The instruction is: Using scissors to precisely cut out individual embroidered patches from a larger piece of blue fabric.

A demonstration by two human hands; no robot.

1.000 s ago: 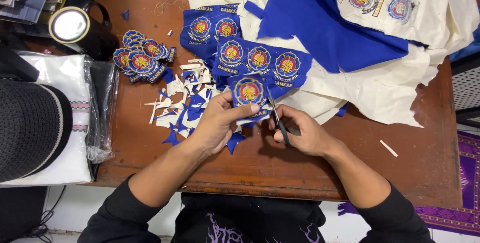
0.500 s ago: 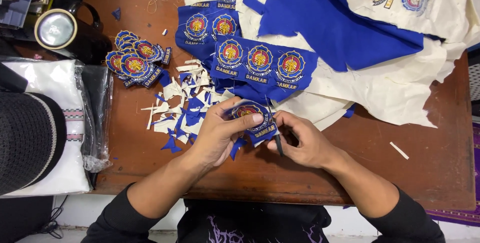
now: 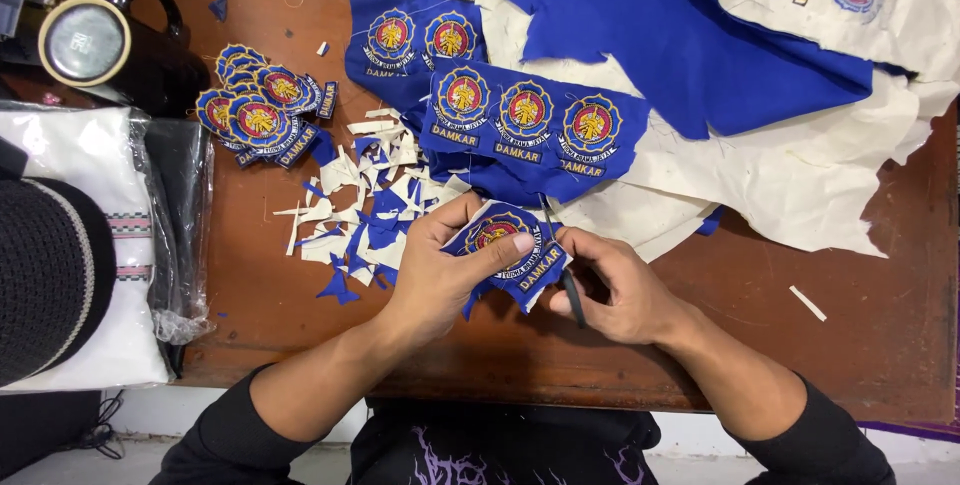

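My left hand (image 3: 440, 270) grips a blue embroidered patch (image 3: 505, 243) with a round red and gold emblem, thumb pressed on its front. My right hand (image 3: 618, 285) holds small dark scissors (image 3: 568, 290) at the patch's right edge, blades mostly hidden by the fingers. Both hands hover over the front of a brown wooden table (image 3: 880, 345). Just behind the held patch lies a blue cloth strip with three uncut patches (image 3: 525, 125), and a second strip with two patches (image 3: 415, 40) sits farther back.
A pile of cut patches (image 3: 255, 110) lies at the left, with blue and cream offcuts (image 3: 365, 215) in front of it. Cream backing cloth (image 3: 760, 175) and plain blue fabric (image 3: 690, 35) cover the back right. A black mug (image 3: 100, 45), bagged white cloth (image 3: 110, 245) and black hat (image 3: 45, 280) stand left.
The hands and the held patch have drawn slightly nearer the table's front edge. The patch has turned in my left hand while the scissors stay at its right edge.
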